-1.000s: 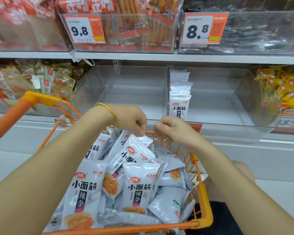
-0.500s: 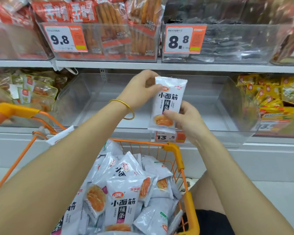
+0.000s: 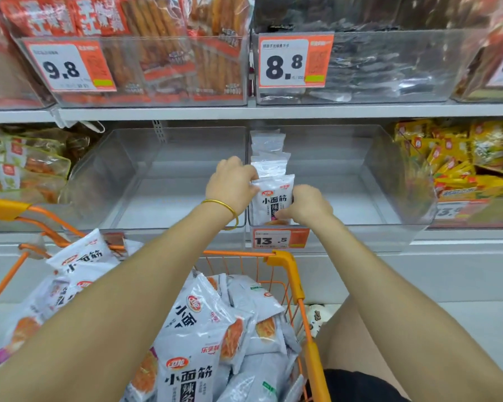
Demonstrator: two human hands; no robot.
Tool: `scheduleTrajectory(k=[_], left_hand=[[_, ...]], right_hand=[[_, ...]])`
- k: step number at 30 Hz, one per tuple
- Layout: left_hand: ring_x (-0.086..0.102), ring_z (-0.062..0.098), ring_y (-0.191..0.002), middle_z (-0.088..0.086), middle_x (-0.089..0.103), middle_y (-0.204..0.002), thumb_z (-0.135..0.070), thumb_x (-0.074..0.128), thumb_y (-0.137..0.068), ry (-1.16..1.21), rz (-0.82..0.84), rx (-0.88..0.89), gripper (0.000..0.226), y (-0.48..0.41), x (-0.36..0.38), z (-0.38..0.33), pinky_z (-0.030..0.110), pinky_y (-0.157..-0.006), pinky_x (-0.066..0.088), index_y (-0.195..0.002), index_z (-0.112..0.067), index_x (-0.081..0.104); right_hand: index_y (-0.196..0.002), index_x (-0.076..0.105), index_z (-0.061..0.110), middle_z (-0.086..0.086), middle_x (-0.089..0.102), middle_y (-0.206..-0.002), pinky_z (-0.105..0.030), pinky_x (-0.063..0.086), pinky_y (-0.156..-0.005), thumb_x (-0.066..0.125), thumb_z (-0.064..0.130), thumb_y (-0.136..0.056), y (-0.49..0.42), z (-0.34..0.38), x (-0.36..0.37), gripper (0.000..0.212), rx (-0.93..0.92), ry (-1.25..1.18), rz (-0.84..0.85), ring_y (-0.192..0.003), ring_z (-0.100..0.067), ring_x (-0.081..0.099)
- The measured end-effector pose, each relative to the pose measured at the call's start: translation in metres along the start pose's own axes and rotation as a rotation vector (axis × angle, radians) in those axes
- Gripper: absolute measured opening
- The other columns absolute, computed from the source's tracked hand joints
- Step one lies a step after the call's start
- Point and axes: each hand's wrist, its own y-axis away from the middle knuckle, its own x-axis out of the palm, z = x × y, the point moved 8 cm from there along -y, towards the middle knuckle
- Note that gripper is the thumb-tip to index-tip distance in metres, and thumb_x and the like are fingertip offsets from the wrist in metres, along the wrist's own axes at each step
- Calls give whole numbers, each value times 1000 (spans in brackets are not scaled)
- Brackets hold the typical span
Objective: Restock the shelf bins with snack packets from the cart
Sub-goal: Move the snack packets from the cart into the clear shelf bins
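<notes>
A white snack packet [image 3: 273, 198] with black lettering stands upright at the front of a row of like packets [image 3: 269, 152] inside the right clear bin [image 3: 389, 198]. My left hand [image 3: 231, 184] grips its upper left edge; my right hand [image 3: 308, 206] holds its lower right side. Both hands reach over the bin's front wall. Below my arms, the orange cart [image 3: 285, 259] is heaped with several more white packets [image 3: 198, 338].
A left clear bin [image 3: 145, 181] adjoins the right one. A 13.5 price tag [image 3: 279, 237] hangs on the bin front. Upper-shelf bins hold red packets [image 3: 145, 53] and dark packets [image 3: 375, 62]. Yellow packets [image 3: 459, 158] fill the right neighbour.
Both hands lifted one packet out of the cart, raised it in front of the shelf, then lowered it into the right bin at the front of the row.
</notes>
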Motion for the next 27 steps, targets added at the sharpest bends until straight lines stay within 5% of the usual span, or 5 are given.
scheduleTrajectory(k=[10, 16, 20, 27], left_hand=[[38, 28, -116, 9, 48, -115, -25, 58, -89, 53, 14, -24, 28, 10, -6, 4, 36, -92, 38, -115, -15, 56], [46, 21, -97, 0, 51, -92, -19, 62, -85, 144, 70, 29, 9, 30, -25, 9, 30, -89, 39, -90, -18, 55], [49, 3, -68, -12, 55, -75, -16, 65, -83, 203, 309, 53, 3, 59, -28, 14, 5, -61, 38, -86, -15, 66], [57, 5, -76, -7, 66, -85, -35, 69, -81, 51, 891, 70, 16, 122, -3, 30, 13, -69, 44, -90, -22, 71]], right_hand=[[-95, 60, 20, 0, 65, -101, -29, 42, -68, 76, 42, -74, -1, 0, 13, 34, 72, 101, 100, -95, -21, 61], [-81, 49, 17, 0, 58, -88, -29, 36, -61, 74, 41, -76, 13, 0, -2, 35, 91, 101, 54, -83, -23, 55], [-96, 52, 16, 2, 55, -88, -30, 38, -66, 67, 32, -85, 50, 27, -31, 25, -92, 62, -234, -81, -22, 50], [-81, 68, 8, 1, 63, -67, -27, 48, -66, 68, 23, -84, 107, 71, 34, 15, -387, -165, 290, -58, -9, 53]])
